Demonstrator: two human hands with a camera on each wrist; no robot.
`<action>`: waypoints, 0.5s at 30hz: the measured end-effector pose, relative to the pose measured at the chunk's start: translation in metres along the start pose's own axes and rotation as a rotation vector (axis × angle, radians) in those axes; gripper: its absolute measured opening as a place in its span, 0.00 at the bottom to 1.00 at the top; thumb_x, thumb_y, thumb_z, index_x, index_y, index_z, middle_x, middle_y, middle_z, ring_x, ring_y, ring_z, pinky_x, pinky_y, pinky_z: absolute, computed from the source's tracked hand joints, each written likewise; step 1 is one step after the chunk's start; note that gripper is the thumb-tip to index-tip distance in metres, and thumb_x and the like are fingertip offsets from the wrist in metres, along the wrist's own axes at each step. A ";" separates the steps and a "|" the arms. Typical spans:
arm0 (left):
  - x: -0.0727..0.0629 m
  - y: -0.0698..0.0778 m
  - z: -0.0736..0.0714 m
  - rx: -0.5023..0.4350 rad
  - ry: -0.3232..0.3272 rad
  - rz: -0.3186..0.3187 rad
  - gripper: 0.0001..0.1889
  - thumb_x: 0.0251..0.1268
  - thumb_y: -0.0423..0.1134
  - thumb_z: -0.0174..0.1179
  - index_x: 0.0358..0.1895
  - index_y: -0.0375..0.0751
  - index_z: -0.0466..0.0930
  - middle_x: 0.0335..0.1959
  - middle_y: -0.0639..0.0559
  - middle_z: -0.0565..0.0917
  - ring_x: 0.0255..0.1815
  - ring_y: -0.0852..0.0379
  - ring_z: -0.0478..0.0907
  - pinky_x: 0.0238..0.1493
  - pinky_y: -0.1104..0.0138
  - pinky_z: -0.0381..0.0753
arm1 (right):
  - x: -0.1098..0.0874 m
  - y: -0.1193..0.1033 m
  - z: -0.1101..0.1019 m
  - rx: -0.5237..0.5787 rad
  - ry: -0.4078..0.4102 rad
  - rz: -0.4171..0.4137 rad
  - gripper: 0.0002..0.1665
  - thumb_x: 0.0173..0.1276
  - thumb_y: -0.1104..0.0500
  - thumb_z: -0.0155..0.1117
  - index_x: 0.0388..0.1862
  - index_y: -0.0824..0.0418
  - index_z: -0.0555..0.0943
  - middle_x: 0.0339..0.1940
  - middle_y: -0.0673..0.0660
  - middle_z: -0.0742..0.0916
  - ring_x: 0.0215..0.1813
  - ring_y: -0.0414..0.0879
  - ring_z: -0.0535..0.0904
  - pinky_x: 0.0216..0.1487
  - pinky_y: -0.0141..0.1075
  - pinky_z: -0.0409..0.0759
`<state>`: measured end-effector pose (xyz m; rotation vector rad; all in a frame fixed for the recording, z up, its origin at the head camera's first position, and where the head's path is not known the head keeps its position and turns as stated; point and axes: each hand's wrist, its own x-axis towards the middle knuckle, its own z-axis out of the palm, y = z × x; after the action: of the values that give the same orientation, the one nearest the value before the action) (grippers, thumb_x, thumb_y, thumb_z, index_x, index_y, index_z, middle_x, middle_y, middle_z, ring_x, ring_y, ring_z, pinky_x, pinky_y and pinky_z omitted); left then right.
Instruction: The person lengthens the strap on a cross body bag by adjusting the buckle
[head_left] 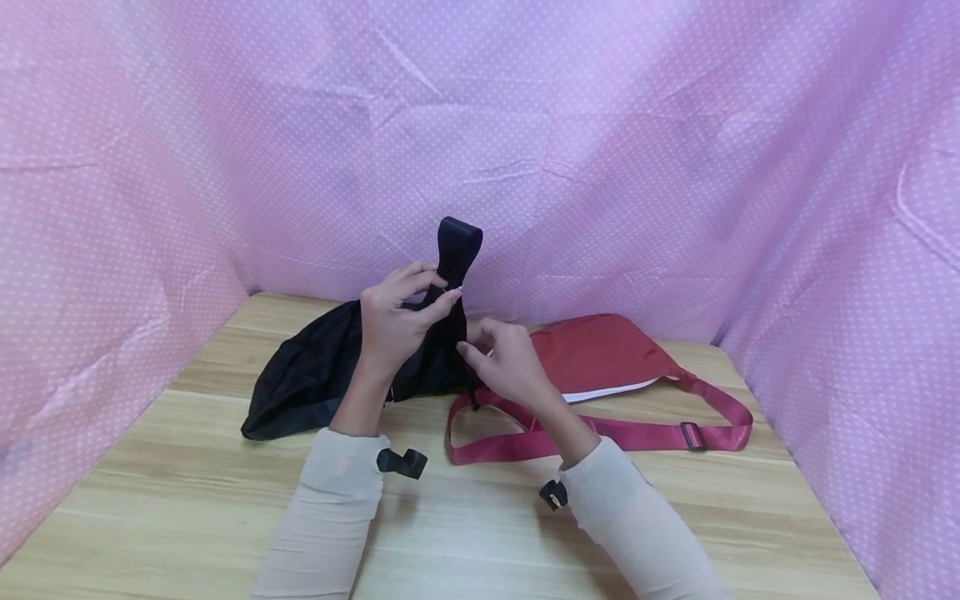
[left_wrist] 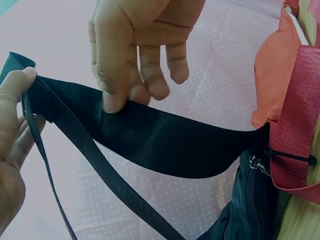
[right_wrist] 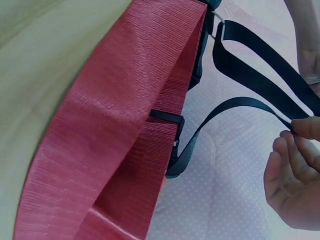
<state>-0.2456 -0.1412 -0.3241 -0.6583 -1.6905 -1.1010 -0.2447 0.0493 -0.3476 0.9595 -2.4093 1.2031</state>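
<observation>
A black bag [head_left: 315, 367] lies on the left of the table, and its black strap [head_left: 456, 254] is raised off it in a folded loop. My left hand [head_left: 393, 321] pinches the strap at the foot of that loop, between thumb and fingers. Lower down, my right hand [head_left: 510, 358] pinches the same strap, its thumb [left_wrist: 114, 100] pressed on the webbing in the left wrist view. A zipper [left_wrist: 254, 195] shows on the black bag, close to the strap's end. In the right wrist view, strap lengths run from a metal ring [right_wrist: 218, 24] to the hands.
A red bag [head_left: 600, 358] with a white zipper lies right of my right hand. Its red strap [head_left: 517, 447], with a dark slider [head_left: 693, 436], curves in front on the wooden table [head_left: 450, 533]. Pink dotted cloth [head_left: 525, 125] hangs behind and at both sides.
</observation>
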 end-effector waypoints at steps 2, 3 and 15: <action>0.000 0.000 0.000 0.001 -0.002 -0.001 0.07 0.54 0.32 0.78 0.33 0.36 0.90 0.40 0.44 0.90 0.42 0.48 0.85 0.53 0.69 0.83 | 0.002 -0.001 0.000 0.027 0.020 -0.001 0.05 0.69 0.61 0.71 0.38 0.62 0.85 0.29 0.52 0.88 0.30 0.41 0.82 0.30 0.33 0.83; 0.000 0.000 0.000 -0.002 0.000 -0.003 0.06 0.54 0.32 0.78 0.33 0.36 0.90 0.40 0.44 0.90 0.42 0.48 0.86 0.53 0.69 0.82 | 0.004 -0.002 0.000 0.043 0.041 -0.007 0.05 0.69 0.61 0.71 0.39 0.63 0.85 0.30 0.52 0.88 0.30 0.41 0.83 0.31 0.33 0.83; -0.001 0.002 0.001 -0.026 -0.002 -0.020 0.06 0.54 0.32 0.78 0.33 0.36 0.90 0.40 0.45 0.89 0.42 0.49 0.84 0.51 0.70 0.82 | 0.004 -0.007 0.001 0.056 0.063 -0.034 0.03 0.69 0.64 0.68 0.37 0.64 0.84 0.28 0.54 0.88 0.27 0.41 0.80 0.30 0.33 0.82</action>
<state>-0.2440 -0.1393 -0.3243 -0.6602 -1.6899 -1.1386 -0.2427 0.0439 -0.3423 0.9602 -2.3124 1.2752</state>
